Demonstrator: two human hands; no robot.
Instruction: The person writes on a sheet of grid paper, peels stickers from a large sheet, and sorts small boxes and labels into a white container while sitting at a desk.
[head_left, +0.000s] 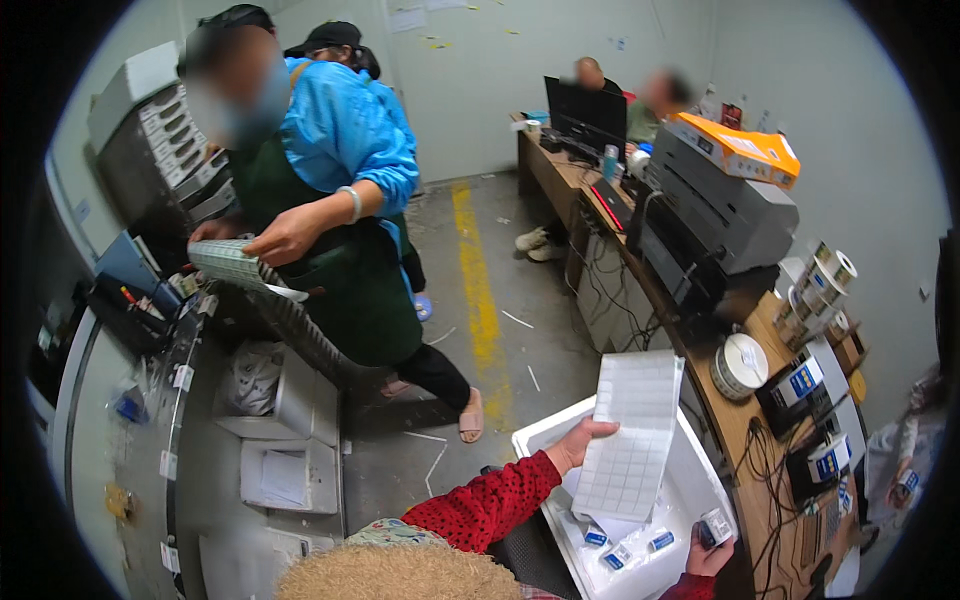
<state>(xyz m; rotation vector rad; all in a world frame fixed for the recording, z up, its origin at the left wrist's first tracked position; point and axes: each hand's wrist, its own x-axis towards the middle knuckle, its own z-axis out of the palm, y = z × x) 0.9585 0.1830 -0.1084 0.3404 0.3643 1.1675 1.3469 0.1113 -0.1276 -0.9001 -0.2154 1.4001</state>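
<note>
My left hand (577, 446), in a red sleeve with black dots, is closed on the edge of a stack of white label sheets (630, 440) marked with a grid. The sheets stand over a white foam box (690, 480), hiding part of its inside. Low in the box lie several small blue-and-white packs (617, 556). At the box's right corner, my right hand (708, 557) has its fingers round a small white-and-dark pack (714, 528); its exact kind is too small to make out.
Label rolls (740, 366), black devices (795, 385) and loose cables (765, 470) crowd the wooden desk on the right, below a grey printer (720, 200). At left, a person in a green apron (370, 310) holds a label sheet (222, 259) beside shelves with white bins (290, 475).
</note>
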